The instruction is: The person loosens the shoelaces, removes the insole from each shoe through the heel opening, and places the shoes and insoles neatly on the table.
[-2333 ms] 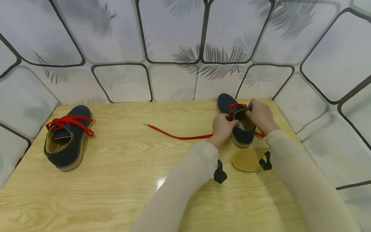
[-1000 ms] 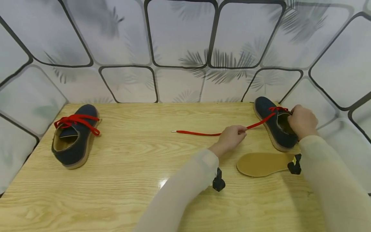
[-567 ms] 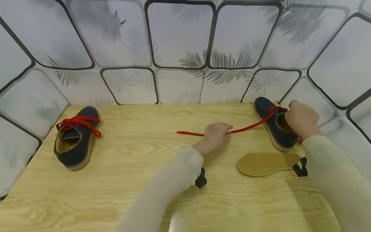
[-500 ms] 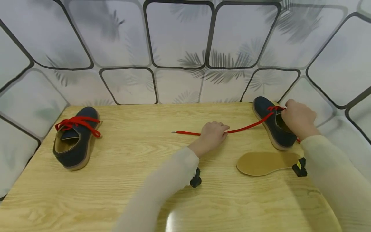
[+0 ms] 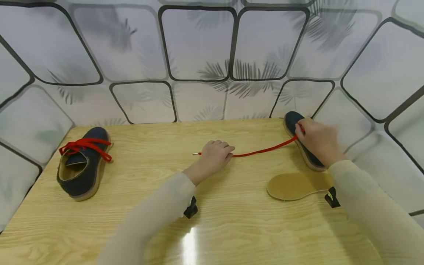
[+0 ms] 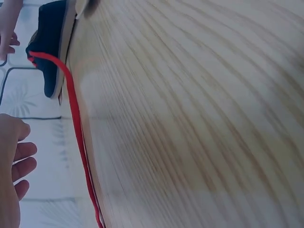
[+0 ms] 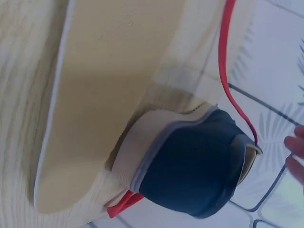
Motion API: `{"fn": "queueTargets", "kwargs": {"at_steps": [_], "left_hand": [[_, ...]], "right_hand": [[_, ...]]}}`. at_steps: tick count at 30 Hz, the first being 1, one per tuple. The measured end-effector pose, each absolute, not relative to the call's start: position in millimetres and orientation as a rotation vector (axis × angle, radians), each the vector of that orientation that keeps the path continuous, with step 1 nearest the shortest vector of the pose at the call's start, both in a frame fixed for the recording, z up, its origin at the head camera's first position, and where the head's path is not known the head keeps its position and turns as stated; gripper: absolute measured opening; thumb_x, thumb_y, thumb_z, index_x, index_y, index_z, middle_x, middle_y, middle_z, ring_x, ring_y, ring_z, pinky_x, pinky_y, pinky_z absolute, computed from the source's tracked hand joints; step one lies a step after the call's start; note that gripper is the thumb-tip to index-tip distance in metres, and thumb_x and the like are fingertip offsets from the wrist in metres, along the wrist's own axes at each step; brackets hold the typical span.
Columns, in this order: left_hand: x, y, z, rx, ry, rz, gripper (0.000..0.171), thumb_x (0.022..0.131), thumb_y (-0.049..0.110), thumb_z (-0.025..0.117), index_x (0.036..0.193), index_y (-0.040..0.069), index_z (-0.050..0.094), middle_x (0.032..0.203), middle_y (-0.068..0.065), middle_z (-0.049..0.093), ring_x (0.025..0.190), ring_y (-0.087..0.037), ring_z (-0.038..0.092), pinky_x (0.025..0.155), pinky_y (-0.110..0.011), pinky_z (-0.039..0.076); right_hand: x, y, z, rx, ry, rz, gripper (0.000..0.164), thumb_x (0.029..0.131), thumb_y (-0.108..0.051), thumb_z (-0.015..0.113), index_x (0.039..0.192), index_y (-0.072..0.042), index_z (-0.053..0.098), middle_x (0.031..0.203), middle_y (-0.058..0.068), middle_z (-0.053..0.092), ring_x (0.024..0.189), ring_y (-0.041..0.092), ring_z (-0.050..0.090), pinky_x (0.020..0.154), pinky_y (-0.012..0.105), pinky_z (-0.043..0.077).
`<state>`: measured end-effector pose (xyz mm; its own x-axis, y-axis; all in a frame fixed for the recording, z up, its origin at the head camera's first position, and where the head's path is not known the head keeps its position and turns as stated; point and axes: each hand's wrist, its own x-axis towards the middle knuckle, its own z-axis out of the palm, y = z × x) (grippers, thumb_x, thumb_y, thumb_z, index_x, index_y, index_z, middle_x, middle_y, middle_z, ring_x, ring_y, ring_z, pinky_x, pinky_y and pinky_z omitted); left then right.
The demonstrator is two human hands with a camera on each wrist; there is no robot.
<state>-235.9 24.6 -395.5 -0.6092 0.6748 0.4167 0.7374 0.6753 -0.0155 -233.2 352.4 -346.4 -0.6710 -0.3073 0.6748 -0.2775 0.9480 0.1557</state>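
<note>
In the head view, my left hand [image 5: 213, 158] hovers over the red shoelace [image 5: 261, 151], its fingers loosely bent. The left wrist view shows those fingers [image 6: 24, 168] apart from the lace and holding nothing. My right hand [image 5: 316, 140] is over the dark blue shoe [image 5: 292, 120] at the right, covering most of its upper and opening from above. Its fingertips [image 7: 295, 142] stand off from the shoe in the right wrist view, with nothing between them. From that shoe the lace runs left across the table, its metal tip [image 5: 196, 153] just past my left hand.
A tan insole [image 5: 291, 187] lies flat in front of the right shoe, under my right wrist. At the far left stands the matching shoe [image 5: 79, 187], its red lace [image 5: 89, 142] tied in a bow. Patterned cloth [image 5: 198, 44] rises behind the wooden table [image 5: 245, 221].
My left hand pulled the lace out, then slid left along it and lifted off. The shoe shifted right earlier. My right hand has left its opening and moved over its laces.
</note>
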Motion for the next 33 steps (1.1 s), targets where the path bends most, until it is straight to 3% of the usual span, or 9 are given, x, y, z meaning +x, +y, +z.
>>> {"fn": "queueTargets", "kwargs": {"at_steps": [7,10,15,26,33], "left_hand": [[-235,-11,-405,-1.065,-2.443,-0.284,0.019,0.087,0.017,0.068,0.105,0.012,0.072,0.096,-0.002,0.071,0.085,-0.018,0.066,0.074,-0.032,0.054],[-233,-23,-411,-1.064,-2.445,-0.335,0.019,0.086,0.014,0.069,0.104,0.008,0.072,0.095,-0.004,0.071,0.083,-0.020,0.067,0.073,-0.034,0.054],[-228,-43,-415,-1.020,-2.462,-0.368,0.022,0.083,0.014,0.072,0.104,0.008,0.073,0.095,-0.005,0.071,0.083,-0.021,0.068,0.073,-0.035,0.054],[-223,-89,-404,-0.917,-2.446,-0.384,0.022,0.082,0.015,0.073,0.102,0.007,0.073,0.095,-0.006,0.072,0.085,-0.023,0.068,0.075,-0.039,0.054],[-219,-119,-401,-0.837,-2.386,-0.359,0.023,0.080,0.018,0.076,0.102,0.009,0.074,0.093,-0.006,0.073,0.084,-0.024,0.068,0.074,-0.041,0.053]], "right_hand": [[-239,332,-359,0.655,-2.161,-0.103,0.029,0.092,-0.026,0.049,0.078,-0.003,0.058,0.047,0.008,0.043,0.034,0.022,0.035,0.029,0.031,0.020],[-240,319,-361,0.726,-2.148,-0.100,0.040,0.097,-0.032,0.042,0.081,-0.001,0.062,0.047,0.008,0.047,0.033,0.020,0.034,0.029,0.028,0.021],[-242,295,-364,0.825,-2.121,-0.082,0.041,0.099,-0.033,0.043,0.090,-0.001,0.067,0.059,0.010,0.063,0.035,0.021,0.046,0.029,0.027,0.025],[-251,239,-374,0.975,-2.086,-0.030,0.033,0.096,-0.031,0.050,0.089,-0.003,0.066,0.067,0.010,0.068,0.049,0.023,0.062,0.035,0.031,0.042],[-253,210,-377,1.033,-2.024,0.004,0.035,0.097,-0.033,0.050,0.087,-0.004,0.068,0.070,0.008,0.069,0.052,0.021,0.064,0.039,0.031,0.048]]}}
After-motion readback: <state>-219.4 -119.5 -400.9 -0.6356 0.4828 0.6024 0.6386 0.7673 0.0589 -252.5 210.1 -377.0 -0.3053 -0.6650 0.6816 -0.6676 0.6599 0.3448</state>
